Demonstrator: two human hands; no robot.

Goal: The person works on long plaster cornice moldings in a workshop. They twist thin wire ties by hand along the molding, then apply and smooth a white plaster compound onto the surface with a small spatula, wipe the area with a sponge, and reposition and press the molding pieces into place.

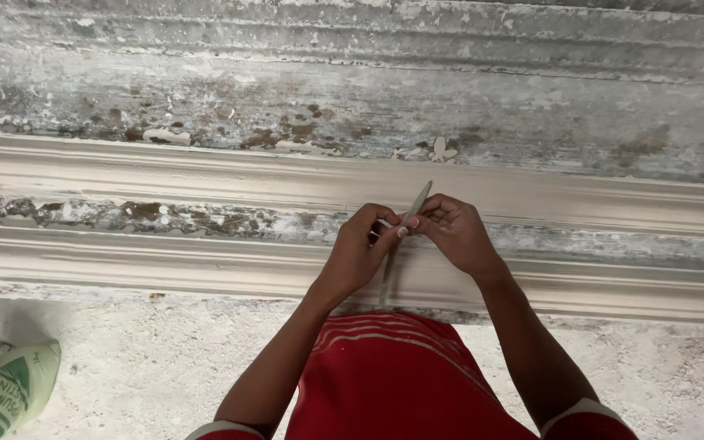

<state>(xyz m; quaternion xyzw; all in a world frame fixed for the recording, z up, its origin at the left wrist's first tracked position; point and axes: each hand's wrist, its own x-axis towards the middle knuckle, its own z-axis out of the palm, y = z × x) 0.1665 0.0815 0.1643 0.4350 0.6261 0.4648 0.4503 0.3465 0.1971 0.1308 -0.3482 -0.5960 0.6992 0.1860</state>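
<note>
Both hands pinch one thin tool (414,205) above plaster mouldings (205,183).
Left hand (358,251) and right hand (452,231) clamped on it, seemingly wiping; next, steady blade.

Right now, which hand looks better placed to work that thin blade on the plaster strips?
Probably the right hand: it pinches the thin blade near its tip, over the plaster strip. The left hand only steadies it.

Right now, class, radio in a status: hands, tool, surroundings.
Both hands, left hand and right hand, pinching thin blade tool. Plaster mouldings lie beneath. Nothing blocking.

Smooth matt plaster mouldings (205,179) on rough, plaster-crusted bench (450,106)
</note>
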